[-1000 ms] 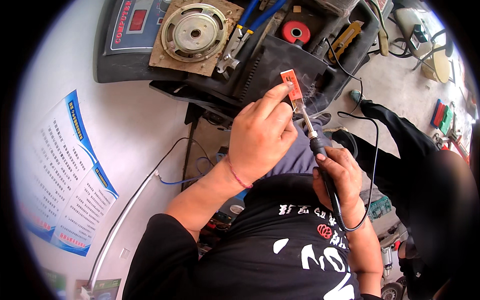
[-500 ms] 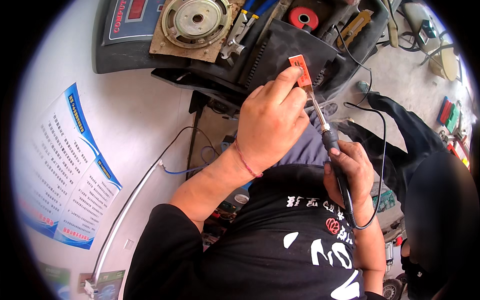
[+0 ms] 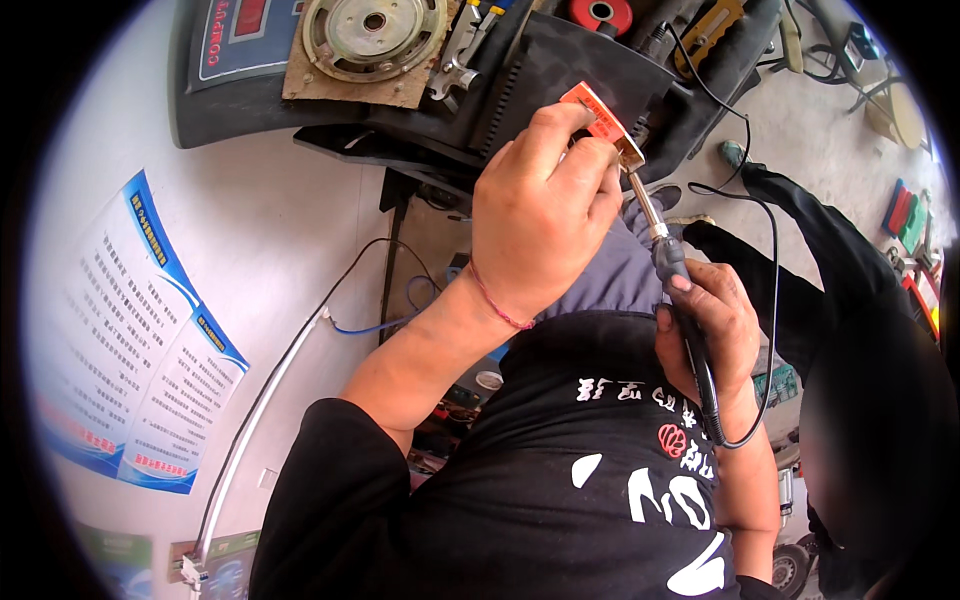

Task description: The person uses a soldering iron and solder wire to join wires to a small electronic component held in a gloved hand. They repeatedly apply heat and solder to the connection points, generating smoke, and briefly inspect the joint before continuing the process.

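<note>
My left hand (image 3: 545, 215) is closed, pinching a small orange-red box (image 3: 602, 116) between thumb and fingers. Brownish material shows at the box's lower right end. My right hand (image 3: 712, 325) grips a soldering iron (image 3: 668, 255) by its dark handle. The iron's metal shaft points up and left, and its tip meets the brown end of the box; whether it touches or only lies over it I cannot tell. A black cord (image 3: 775, 330) loops from the handle's lower end up the right side.
A round speaker (image 3: 375, 25) on a board, blue-handled pliers (image 3: 462, 60), a red reel (image 3: 602, 12) and a yellow utility knife (image 3: 715, 35) rest on a black machine casing (image 3: 565, 65). Another person in dark clothes (image 3: 870, 400) is close on the right. A wall poster (image 3: 150, 350) hangs left.
The box has turned from nearly upright to a slant, its brown end swinging right toward the iron. The iron has stayed close to it. The whole view has shifted slightly.
</note>
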Available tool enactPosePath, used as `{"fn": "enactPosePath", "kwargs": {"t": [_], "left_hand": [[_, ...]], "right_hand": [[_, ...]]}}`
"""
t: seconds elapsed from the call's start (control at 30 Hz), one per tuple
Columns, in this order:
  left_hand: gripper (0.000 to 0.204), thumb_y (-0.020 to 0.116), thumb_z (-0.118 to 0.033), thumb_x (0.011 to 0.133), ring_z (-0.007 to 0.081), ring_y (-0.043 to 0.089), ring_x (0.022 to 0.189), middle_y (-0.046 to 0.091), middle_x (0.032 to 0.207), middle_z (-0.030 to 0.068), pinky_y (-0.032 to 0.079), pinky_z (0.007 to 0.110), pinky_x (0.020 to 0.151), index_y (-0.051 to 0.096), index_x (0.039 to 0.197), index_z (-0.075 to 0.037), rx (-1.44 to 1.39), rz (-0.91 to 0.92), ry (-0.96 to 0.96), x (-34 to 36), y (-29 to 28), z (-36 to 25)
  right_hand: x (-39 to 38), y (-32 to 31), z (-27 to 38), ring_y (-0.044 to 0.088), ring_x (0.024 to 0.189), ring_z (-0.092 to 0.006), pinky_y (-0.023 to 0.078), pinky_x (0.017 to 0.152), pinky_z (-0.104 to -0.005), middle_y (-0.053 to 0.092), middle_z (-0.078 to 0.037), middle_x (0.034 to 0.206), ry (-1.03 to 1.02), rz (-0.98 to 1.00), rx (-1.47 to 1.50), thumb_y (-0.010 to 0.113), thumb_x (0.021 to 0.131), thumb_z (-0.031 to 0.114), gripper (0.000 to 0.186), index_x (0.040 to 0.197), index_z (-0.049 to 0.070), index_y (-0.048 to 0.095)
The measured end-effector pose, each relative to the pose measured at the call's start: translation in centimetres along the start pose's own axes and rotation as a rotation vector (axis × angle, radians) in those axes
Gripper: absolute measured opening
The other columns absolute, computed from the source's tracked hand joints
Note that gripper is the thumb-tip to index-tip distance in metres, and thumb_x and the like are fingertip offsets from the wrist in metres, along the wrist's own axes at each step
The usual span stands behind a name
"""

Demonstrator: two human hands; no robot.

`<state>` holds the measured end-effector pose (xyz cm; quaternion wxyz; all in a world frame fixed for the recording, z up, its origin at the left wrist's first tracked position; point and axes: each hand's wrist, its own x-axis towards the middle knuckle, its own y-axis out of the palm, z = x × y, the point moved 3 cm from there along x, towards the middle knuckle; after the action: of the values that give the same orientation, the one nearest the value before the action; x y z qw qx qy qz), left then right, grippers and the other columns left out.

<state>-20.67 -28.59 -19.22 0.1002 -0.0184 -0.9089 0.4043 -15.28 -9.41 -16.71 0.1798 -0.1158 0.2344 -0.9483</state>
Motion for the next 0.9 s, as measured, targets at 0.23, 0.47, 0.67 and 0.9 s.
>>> {"fn": "enactPosePath", "kwargs": {"t": [0.23,0.47,0.67,0.9], "left_hand": [[0.021,0.073,0.005,0.074,0.0238,0.068,0.086,0.064,0.109,0.0102,0.057,0.033,0.072,0.07,0.093,-0.003,-0.069,0.037,-0.052,0.8,-0.1,0.3],[0.016,0.072,0.006,0.078,0.0222,0.066,0.087,0.062,0.11,0.0116,0.056,0.032,0.076,0.069,0.092,0.0,-0.242,0.109,-0.13,1.1,-0.8,0.5],[0.016,0.072,0.007,0.079,0.0205,0.065,0.089,0.06,0.11,0.0116,0.056,0.031,0.075,0.069,0.094,0.002,-0.282,0.098,-0.218,0.7,-0.4,0.5],[0.016,0.072,0.007,0.079,0.0208,0.066,0.088,0.059,0.11,0.0114,0.056,0.031,0.074,0.068,0.093,0.002,-0.225,0.091,-0.166,1.0,-0.3,0.3]], "right_hand": [[0.3,-0.3,-0.2,0.064,0.072,-0.0317,0.052,0.061,-0.0374,0.066,-0.02,0.098,0.02,-0.02,0.015,0.075,0.069,-0.007,0.055,0.12,0.003,0.055],[0.2,-0.3,-0.8,0.064,0.072,-0.0314,0.052,0.061,-0.037,0.066,-0.021,0.098,0.036,-0.027,0.018,0.074,0.071,-0.007,0.053,0.12,0.002,0.055],[0.3,-0.2,-0.8,0.065,0.072,-0.0312,0.053,0.064,-0.0368,0.067,-0.021,0.099,0.052,-0.048,0.042,0.073,0.073,-0.007,0.049,0.119,0.002,0.056],[-0.6,0.0,-1.7,0.066,0.075,-0.0327,0.053,0.066,-0.0377,0.068,-0.022,0.101,0.093,-0.078,0.138,0.071,0.077,-0.004,0.047,0.12,0.003,0.055]]}}
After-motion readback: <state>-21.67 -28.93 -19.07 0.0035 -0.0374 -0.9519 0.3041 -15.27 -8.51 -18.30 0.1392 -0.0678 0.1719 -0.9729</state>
